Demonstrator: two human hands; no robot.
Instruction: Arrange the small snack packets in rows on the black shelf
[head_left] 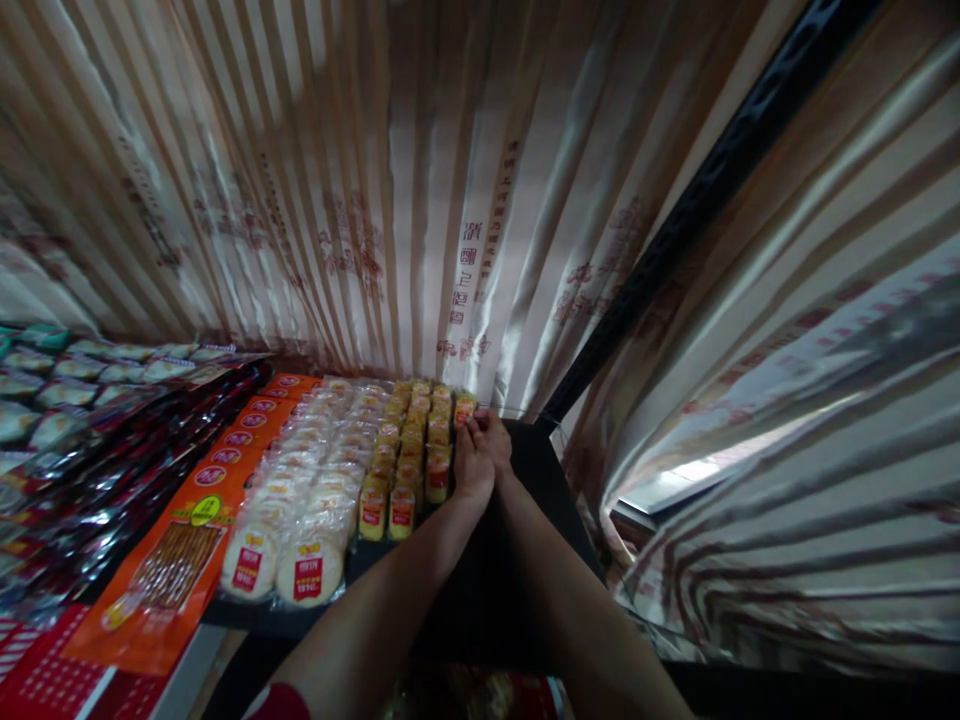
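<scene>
Both arms reach forward over a dark shelf (pixel 480 590), and the hands meet at its far right. My left hand (pixel 474 465) is closed, with its fingertips at a small yellow wrapped snack (pixel 465 407) with a red label. My right hand (pixel 496 440) is closed against the same snack's right side, pressed close to my left hand. The fingers partly cover the snack's lower part. Just left are rows of matching yellow wrapped snacks (pixel 402 508), standing one behind another. Beyond those lie two rows of round white crackers (pixel 309 575) in clear wrappers.
An orange packet strip (pixel 161 590) and dark shiny packets (pixel 142 440) lie further left, with white-and-green packs (pixel 67 395) behind. Pleated printed curtains (pixel 420 200) hang at the back and right. A black slotted post (pixel 697 190) slants up beside the shelf's right corner.
</scene>
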